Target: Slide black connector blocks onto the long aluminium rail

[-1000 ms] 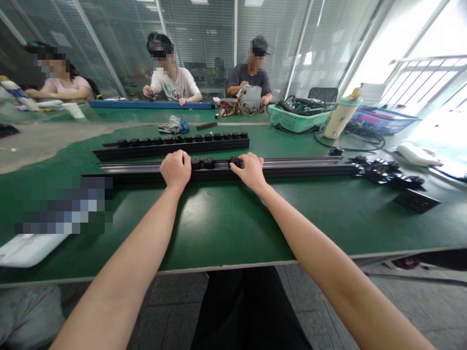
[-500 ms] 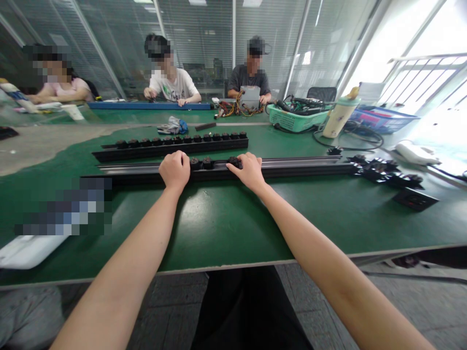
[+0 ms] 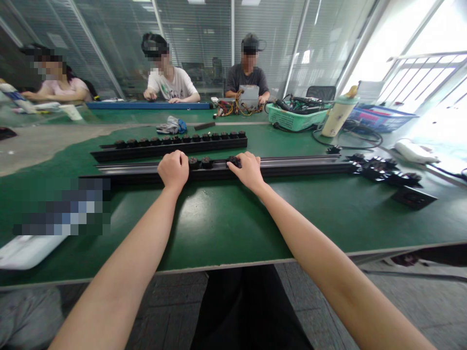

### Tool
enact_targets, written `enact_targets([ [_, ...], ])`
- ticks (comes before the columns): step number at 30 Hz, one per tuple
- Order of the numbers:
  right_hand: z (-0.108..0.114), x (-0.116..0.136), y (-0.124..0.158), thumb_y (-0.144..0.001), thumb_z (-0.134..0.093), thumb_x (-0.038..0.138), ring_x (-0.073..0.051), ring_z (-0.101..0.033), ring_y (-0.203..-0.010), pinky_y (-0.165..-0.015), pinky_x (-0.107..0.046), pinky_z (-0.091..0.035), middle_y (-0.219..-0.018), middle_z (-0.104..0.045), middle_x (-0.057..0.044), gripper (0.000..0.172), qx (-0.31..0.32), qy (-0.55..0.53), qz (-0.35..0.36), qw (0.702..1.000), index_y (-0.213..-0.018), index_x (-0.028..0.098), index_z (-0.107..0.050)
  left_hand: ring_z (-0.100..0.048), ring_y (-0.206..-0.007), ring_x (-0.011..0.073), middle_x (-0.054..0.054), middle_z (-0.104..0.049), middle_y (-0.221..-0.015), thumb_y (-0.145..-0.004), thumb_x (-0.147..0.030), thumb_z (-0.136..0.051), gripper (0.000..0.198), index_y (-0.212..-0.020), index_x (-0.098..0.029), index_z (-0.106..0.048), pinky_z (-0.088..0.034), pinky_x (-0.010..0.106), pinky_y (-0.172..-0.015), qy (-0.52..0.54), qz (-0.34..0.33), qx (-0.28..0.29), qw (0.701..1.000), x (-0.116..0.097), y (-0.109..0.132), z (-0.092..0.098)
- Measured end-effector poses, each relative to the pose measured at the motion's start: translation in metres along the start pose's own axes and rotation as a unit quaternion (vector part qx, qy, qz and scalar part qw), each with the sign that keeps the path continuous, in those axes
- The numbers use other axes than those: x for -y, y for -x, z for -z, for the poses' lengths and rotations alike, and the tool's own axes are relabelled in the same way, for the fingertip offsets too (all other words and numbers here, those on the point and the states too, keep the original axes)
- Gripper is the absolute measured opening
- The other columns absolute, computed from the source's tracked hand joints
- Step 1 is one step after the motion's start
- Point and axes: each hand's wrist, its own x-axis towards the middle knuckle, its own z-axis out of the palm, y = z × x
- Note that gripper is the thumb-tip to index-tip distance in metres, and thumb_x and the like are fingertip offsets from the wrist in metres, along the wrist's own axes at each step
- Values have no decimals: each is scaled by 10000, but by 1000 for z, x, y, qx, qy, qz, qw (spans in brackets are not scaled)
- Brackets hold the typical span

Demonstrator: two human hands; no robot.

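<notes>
A long black rail (image 3: 299, 167) lies across the green table (image 3: 219, 223) in front of me. My left hand (image 3: 174, 169) is curled into a fist and rests on the rail. Just right of it, two round black socket parts (image 3: 200, 162) sit in the rail's channel. My right hand (image 3: 248, 170) presses its fingers down on a third black socket part (image 3: 233, 161) in the channel. Behind this rail lies a second black rail (image 3: 171, 144) filled with a row of several such sockets.
A pile of loose black socket parts (image 3: 383, 172) lies at the right end of the rail. Farther back stand a green basket of cables (image 3: 297, 116) and a pale bottle (image 3: 337, 116). Three people work across the table. A white object (image 3: 25, 249) lies front left.
Both hands stay on the rail; they look almost unmoved apart from a slight shift of the view.
</notes>
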Motion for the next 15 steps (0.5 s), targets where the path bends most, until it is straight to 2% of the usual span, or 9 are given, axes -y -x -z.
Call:
enact_targets([
  [15,4,-1,1,-964,-557,398,-305,-579,-1124,-993,-433,-362,-1104,-679,-135,252,-4,18,-18,1000,-1001,176,-672,-610,-954,281,134,-696,-973,-1011,-347,-325,389,-965,-206,-685,-370,353,-759,4,9,11,1000,-3,1,4],
])
